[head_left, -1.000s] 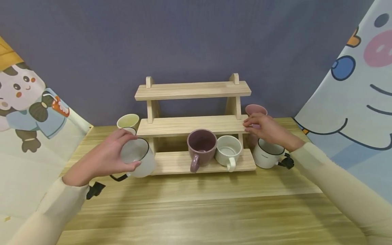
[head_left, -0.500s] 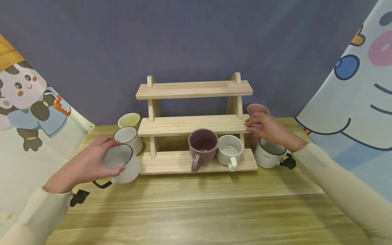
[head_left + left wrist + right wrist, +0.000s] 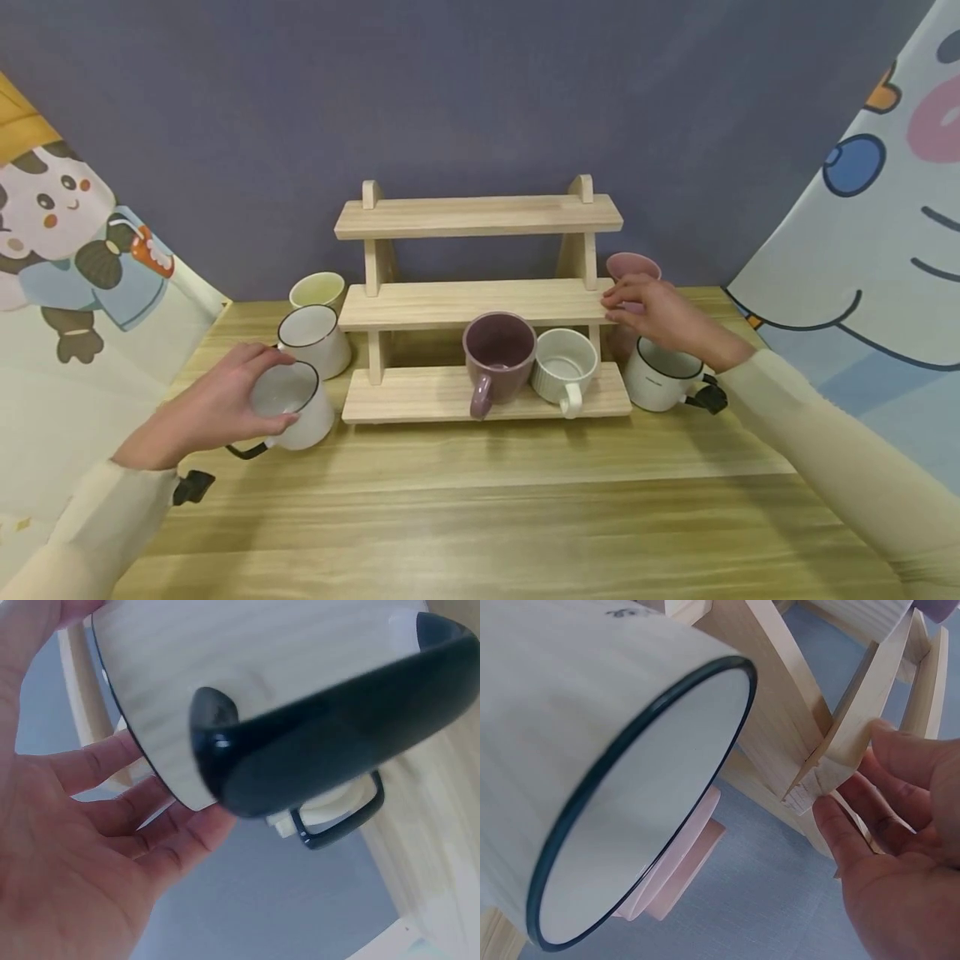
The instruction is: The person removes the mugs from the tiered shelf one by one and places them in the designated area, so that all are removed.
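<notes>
My left hand holds a white enamel mug by its rim, left of the wooden tiered shelf. In the left wrist view the mug's black handle is large and close, and the fingers curl at the rim. My right hand pinches the right end of the shelf's middle board, thumb on one face and fingers on the other. On the bottom board stand a purple mug and a ribbed white cup, handles facing me.
Another white black-rimmed mug and a yellow-green cup stand left of the shelf. On the right, beneath my right arm, are a white mug and pink cups. Dark cloth hangs behind.
My left hand has carried the white enamel mug left and slightly towards me, away from the shelf, uncovering the other white mug behind. My right hand stays at the board's end.
</notes>
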